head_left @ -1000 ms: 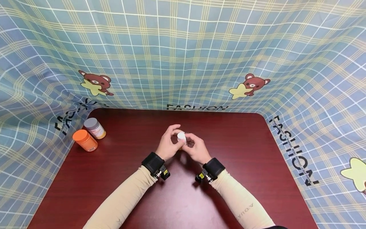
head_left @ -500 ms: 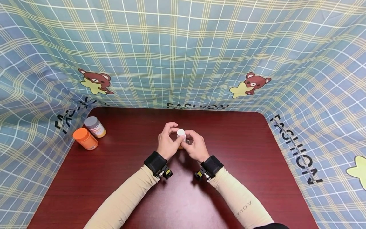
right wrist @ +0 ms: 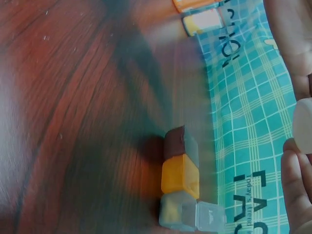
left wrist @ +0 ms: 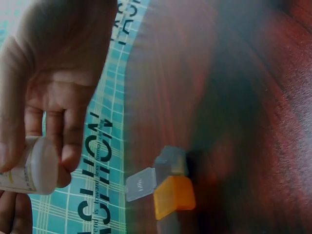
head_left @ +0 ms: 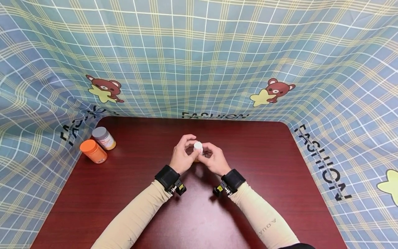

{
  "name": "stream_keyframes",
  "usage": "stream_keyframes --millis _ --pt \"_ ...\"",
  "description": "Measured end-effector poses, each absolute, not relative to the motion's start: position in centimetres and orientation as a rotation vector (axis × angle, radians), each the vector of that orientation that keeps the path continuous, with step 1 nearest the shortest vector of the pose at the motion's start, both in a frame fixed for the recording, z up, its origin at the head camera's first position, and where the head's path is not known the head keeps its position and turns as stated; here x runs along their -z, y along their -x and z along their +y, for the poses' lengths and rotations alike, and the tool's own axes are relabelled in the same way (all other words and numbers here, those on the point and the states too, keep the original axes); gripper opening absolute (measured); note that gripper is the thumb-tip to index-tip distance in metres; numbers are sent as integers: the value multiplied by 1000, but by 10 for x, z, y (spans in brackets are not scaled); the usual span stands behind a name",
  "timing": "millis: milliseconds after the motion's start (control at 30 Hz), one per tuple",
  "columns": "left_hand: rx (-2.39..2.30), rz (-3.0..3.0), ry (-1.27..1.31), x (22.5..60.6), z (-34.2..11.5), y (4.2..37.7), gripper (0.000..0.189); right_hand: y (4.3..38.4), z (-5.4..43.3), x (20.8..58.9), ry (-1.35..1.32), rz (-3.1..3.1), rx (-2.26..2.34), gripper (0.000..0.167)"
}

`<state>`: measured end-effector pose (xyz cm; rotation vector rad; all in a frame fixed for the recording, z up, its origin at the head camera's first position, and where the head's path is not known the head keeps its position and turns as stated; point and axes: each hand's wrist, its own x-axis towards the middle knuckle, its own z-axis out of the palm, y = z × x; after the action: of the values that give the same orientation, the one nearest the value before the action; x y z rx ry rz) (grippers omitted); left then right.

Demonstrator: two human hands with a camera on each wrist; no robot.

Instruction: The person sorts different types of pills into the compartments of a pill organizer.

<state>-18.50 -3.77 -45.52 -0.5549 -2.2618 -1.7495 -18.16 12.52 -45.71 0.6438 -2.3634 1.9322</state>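
Note:
Between my two hands is a small white pill bottle (head_left: 198, 146), held upright near the middle of the table. My left hand (head_left: 181, 157) has its thumb and fingertips on one side of it, with the index finger raised. From the other side my right hand (head_left: 216, 162) grips it with thumb and fingers. The left wrist view shows the printed label and white bottom of the pill bottle (left wrist: 43, 166); its top is out of frame there. Below stands a small pill box (right wrist: 180, 175) with dark, orange and clear compartments. The clear compartment's lid (right wrist: 210, 217) stands open.
At the table's left edge stand an orange bottle (head_left: 94, 152) and a grey-capped bottle (head_left: 104, 139) with a white and yellow label. The dark red table (head_left: 149, 138) is bordered by a plaid cloth (head_left: 192, 69) at the back and sides.
Both hands and the pill bottle shift only slightly, staying above the pill box. The head view moves a little. The two bottles at the left stay put.

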Motion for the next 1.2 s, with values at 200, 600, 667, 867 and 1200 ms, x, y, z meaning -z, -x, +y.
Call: stream_keyframes --millis 200,600,667,867,1200 --pt "1822 -2194 556 444 -33 175 60 182 124 457 -648 -2353 -1803 31" --pt "1715 -2265 210 478 -66 212 57 197 130 493 -586 -2402 -1768 35" --pt "1676 -2296 137 481 -84 221 58 201 134 502 -546 -2416 -1746 32" --pt "1501 -2350 -94 496 -148 247 58 204 144 514 -470 -2471 -1650 28" --pt "1312 -2430 -380 516 -217 261 57 209 153 525 -421 -2569 -1483 30"
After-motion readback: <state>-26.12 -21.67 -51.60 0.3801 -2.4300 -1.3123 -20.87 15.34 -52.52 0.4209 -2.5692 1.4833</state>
